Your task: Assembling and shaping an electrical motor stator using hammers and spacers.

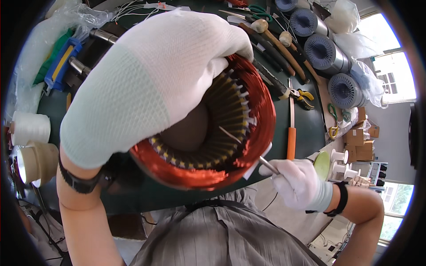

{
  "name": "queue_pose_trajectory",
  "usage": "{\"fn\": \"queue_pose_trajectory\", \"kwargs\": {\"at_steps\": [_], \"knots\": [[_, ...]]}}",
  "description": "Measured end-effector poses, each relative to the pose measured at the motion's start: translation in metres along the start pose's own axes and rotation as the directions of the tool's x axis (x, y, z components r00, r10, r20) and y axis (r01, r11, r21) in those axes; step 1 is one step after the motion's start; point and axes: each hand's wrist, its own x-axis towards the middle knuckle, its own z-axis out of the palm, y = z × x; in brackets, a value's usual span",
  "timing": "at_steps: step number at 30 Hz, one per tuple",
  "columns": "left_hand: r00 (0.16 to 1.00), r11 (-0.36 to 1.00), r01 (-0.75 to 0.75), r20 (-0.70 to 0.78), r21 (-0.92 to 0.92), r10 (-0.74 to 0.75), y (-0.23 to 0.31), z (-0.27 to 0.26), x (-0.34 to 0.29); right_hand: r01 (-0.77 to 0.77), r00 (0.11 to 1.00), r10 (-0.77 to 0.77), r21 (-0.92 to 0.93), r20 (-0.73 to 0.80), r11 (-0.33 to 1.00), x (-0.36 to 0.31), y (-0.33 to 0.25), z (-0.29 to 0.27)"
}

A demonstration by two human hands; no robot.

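Observation:
A motor stator (195, 164) with thick red copper windings (262, 106) stands in front of me, its open bore facing up. White slot ends and yellow strips line the inner ring. My left hand (186, 57), in a white glove, reaches across it, its fingers bent over the far edge of the winding; the fingertips are partly hidden. Beside the near right edge, my gloved right hand (299, 181) is closed round a thin metal rod (270, 166). A pale, thin pointed piece (230, 134) shows inside the ring, in line with the rod; the winding hides any link.
Behind the stator lie wooden-handled mallets (277, 42), yellow-handled pliers (304, 97) and an orange-handled tool (291, 142) on the dark green table (313, 124). Several metal stator cores (326, 53) line the right side. White thread spools (31, 128) stand at left.

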Motion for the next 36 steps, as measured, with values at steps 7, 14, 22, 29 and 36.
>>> {"fn": "queue_pose_trajectory", "kwargs": {"at_steps": [7,14,22,29,36], "knots": [[0.976,0.959,-0.217,0.012,0.184,0.219,0.007,-0.001,-0.002,0.235,0.955,-0.179,0.233,-0.238,0.944,-0.007,0.032,0.096],[0.921,0.997,-0.001,-0.388,0.082,0.033,0.059,0.010,-0.045,-0.130,0.979,0.191,0.521,-0.065,0.843,0.000,-0.012,0.050],[0.926,0.772,-0.153,-0.184,0.617,0.331,0.079,0.058,-0.081,-0.182,0.978,0.208,0.535,0.012,0.825,-0.024,-0.013,0.042],[0.936,0.768,-0.161,-0.150,0.620,0.317,0.073,0.047,-0.106,-0.362,0.913,0.407,0.547,0.042,0.755,-0.087,-0.002,0.041],[0.869,0.629,-0.257,-0.109,0.734,0.482,0.073,0.047,-0.108,-0.307,0.882,0.470,0.700,-0.046,0.645,-0.075,-0.013,0.051]]}}
